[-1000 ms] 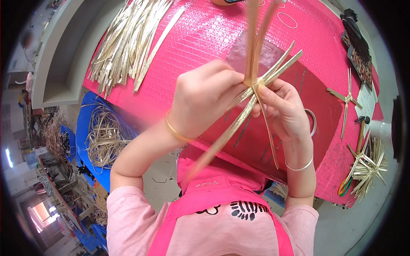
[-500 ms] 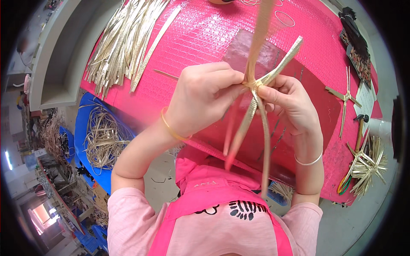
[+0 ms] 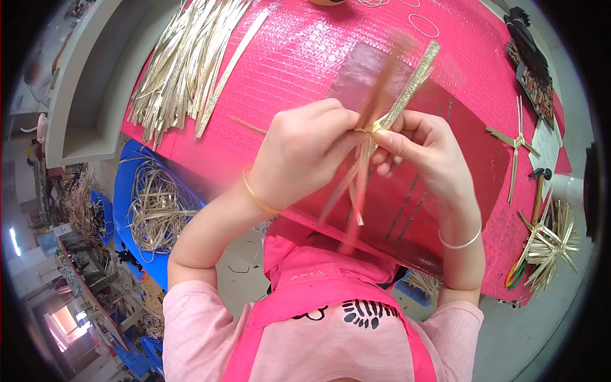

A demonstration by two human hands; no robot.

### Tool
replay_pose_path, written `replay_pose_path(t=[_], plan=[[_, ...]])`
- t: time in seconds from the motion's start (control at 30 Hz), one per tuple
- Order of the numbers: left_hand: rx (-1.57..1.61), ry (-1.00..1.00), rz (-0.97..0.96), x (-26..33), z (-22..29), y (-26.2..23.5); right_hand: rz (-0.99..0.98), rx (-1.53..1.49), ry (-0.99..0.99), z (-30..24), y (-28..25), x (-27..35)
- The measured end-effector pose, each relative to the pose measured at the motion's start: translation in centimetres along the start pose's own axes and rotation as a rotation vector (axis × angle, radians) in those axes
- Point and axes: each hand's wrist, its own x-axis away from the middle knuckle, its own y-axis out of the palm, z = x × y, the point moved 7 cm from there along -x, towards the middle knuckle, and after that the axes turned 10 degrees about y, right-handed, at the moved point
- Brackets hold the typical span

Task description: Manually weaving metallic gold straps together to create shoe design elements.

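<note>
Together in the pinch of both hands (image 3: 302, 145): shiny, textured gold strips (image 3: 412, 85), partly blurred.

Open lane on the upper counter (image 3: 299, 63), crowded right edge
A hand could pass between the strip pile (image 3: 184, 70) and the held gold strips (image 3: 407, 89), which jut up and down from the left hand (image 3: 312, 140) and right hand (image 3: 426, 146), blocking the middle of the red mat (image 3: 394, 197); at right, a strip cross (image 3: 519, 143), hammer (image 3: 540, 184) and spiky bundle (image 3: 552, 245) obstruct.

Pink table (image 3: 299, 57): gold strips (image 3: 181, 70), dark red mat (image 3: 480, 146)
</note>
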Motion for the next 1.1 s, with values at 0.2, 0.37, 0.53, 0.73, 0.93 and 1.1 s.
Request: replay_pose_path(t=[0.2, 0.37, 0.53, 0.73, 0.93, 1.1], plan=[[-0.364, 0.251, -0.007, -0.2, 2.0, -0.8, -0.235, -0.451, 0.117, 1.3, 1.3, -0.8], [0.081, -0.337, 0.171, 1.4, -1.1, -0.5, 0.116, -0.094, -0.222, 1.1, 0.5, -1.6], [0.132, -0.463, 0.155, 2.2, -2.1, 0.3, 0.192, 0.037, -0.321, 0.8, 0.2, -0.9], [0.973, -0.961, -0.034, 2.1, -3.6, 3.1, 0.709, 0.888, -0.942, -2.3, 1.8, 3.2], [0.766, -0.730, 0.392, 3.0, -2.8, 3.5, 0.302, -0.016, -0.368, 0.5, 0.4, 1.1], [0.658, -0.731, 0.084, 2.4, -2.3, 2.6, 0.153, -0.163, -0.186, 0.7, -1.3, 0.7]])
